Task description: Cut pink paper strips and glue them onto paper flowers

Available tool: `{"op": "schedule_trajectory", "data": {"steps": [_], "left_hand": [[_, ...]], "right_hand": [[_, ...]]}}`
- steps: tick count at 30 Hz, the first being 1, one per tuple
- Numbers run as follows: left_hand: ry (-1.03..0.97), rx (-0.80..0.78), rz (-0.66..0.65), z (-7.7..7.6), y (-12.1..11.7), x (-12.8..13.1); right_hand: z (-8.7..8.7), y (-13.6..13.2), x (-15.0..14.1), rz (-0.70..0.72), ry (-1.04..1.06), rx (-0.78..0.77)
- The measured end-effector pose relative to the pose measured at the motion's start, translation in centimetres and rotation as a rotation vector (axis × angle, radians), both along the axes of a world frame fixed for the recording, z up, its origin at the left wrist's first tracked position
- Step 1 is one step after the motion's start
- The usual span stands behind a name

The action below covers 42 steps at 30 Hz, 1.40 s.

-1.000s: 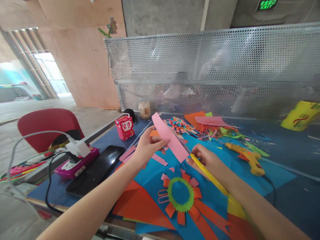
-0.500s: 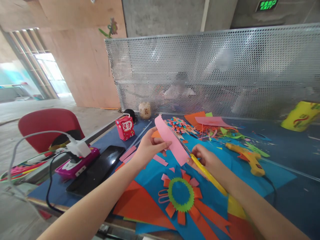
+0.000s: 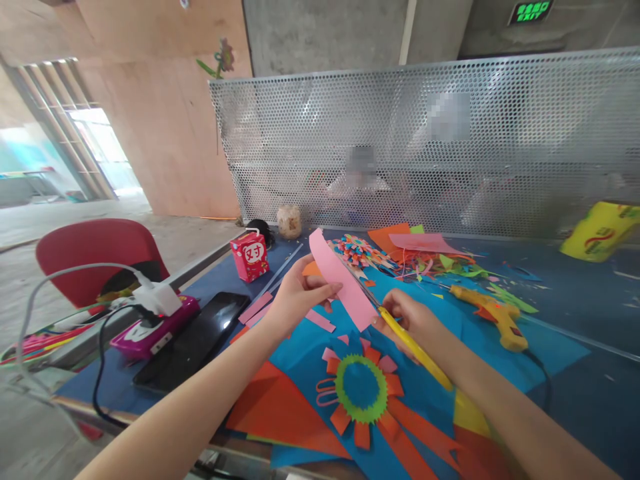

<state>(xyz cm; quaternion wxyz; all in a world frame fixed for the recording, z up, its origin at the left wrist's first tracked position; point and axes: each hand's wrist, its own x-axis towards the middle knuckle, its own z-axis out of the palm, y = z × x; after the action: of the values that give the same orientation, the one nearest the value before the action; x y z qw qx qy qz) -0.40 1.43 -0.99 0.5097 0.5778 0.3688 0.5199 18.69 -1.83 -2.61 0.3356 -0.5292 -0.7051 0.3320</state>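
Observation:
My left hand pinches a long pink paper strip that slants up and away over the table. My right hand is closed round yellow-handled scissors, whose blades meet the strip's lower right edge. Below both hands lies a paper flower with a green toothed ring, a blue centre and orange and pink petals, on blue paper. Loose pink strips lie under my left hand.
A yellow glue gun lies to the right. Paper scraps pile at the back. A red drink carton, a black phone and a magenta case with a charger sit left. A perforated metal screen with people behind it stands at the table's far edge.
The pink strip has slid down and to the right between the scissor blades, so less of it hangs below the scissors. Both hands stay almost where they were.

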Motion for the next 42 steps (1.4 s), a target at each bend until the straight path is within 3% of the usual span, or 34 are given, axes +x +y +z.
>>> {"op": "schedule_trajectory", "data": {"steps": [7,17,26,30,34,38,40,42], "left_hand": [[-0.040,0.001,0.041,0.2,0.1,0.0],[-0.013,0.056,-0.018,0.1,0.0,-0.1],[0.066,0.019,-0.058,0.0,0.1,-0.1],[0.166,0.019,0.020,-0.1,0.7,-0.5],[0.476,0.074,0.261,-0.1,1.9,-1.7],[1.205,0.137,0.376,-0.4,2.7,-3.5],[1.364,0.120,0.495,-0.6,2.9,-4.0],[1.446,0.255,0.594,-0.8,2.9,-4.0]], "right_hand": [[0.1,-0.2,0.0,0.045,0.057,-0.021],[-0.2,0.0,0.1,0.034,0.020,0.027],[-0.6,1.0,0.0,-0.080,0.103,0.009],[-0.5,1.4,0.3,-0.172,0.157,0.027],[-0.5,1.5,0.7,-0.220,0.132,0.032],[-0.7,1.9,1.2,-0.244,0.049,0.083],[-1.0,2.2,1.5,-0.251,0.005,0.112],[-1.3,2.6,1.8,-0.270,-0.040,0.158]]}}
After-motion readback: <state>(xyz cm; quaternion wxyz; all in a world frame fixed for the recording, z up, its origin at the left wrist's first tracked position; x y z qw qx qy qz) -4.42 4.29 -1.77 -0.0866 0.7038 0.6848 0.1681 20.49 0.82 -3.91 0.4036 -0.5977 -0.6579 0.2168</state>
